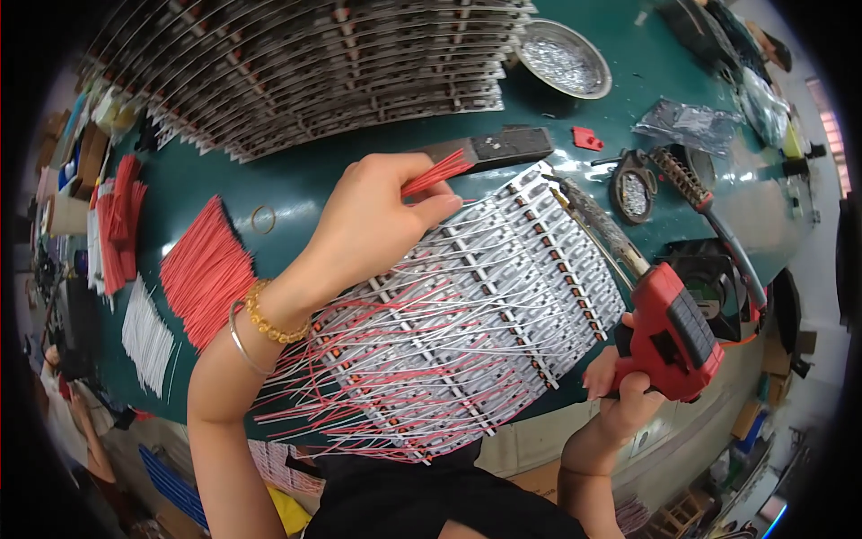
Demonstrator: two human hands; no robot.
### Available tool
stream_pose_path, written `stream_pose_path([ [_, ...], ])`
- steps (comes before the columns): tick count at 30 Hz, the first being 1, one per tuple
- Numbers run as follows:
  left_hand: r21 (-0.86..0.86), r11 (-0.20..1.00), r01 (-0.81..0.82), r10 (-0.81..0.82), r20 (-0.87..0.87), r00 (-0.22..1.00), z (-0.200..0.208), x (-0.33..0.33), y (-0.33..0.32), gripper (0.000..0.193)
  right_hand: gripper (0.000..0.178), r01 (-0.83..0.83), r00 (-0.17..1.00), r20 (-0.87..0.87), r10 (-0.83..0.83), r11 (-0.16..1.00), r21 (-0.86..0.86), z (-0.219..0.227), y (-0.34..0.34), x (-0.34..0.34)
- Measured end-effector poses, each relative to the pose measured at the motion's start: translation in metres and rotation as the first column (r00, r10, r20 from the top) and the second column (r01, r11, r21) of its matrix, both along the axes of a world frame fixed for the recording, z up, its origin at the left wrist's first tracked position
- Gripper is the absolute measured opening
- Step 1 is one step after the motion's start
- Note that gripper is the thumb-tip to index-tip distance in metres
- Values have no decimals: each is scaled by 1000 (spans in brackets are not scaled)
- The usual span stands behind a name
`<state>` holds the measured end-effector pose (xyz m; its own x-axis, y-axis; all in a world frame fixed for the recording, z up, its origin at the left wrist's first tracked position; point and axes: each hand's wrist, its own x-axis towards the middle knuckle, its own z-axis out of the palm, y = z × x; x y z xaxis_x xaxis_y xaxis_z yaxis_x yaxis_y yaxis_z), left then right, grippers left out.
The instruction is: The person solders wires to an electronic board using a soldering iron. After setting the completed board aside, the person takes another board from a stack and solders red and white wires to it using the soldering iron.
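My left hand (373, 211) is closed round a small bundle of red wires (440, 172), and one red wire sticks out from its fingertips. Below those fingers lies a panel of small parts in rows (548, 260), with many white and red wires trailing from it toward my body. My right hand (633, 402) grips a red and black soldering gun (673, 337) at the panel's right side. The gun's long barrel points up and left, its tip by the panel's upper right corner. Whether the tip touches the panel, I cannot tell.
A pile of red wires (208, 269) and a smaller pile of white wires (147, 334) lie at left. Stacked panels (296, 72) fill the far side. A metal bowl (564, 58), a dark block (512, 145) and a soldering iron in a coil holder (682, 178) stand beyond.
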<state>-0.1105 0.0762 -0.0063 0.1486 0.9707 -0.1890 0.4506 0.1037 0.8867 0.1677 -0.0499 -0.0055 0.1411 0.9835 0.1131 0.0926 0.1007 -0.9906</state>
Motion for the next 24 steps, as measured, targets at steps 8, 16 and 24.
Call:
stream_pose_path([
  [8, 17, 1000, 15, -14, -67, 998, 2, 17, 3, 19, 86, 25, 999, -43, -26, 999, -25, -3, -2, 3],
  [16, -64, 998, -4, 6, 34, 999, -1, 20, -2, 15, 84, -18, 998, -68, 17, 1000, -8, -6, -2, 4],
  [24, -79, 997, -18, 26, 97, 995, -11, 18, -3, 15, 80, -47, 993, -104, 50, 998, 31, -15, -7, 9],
])
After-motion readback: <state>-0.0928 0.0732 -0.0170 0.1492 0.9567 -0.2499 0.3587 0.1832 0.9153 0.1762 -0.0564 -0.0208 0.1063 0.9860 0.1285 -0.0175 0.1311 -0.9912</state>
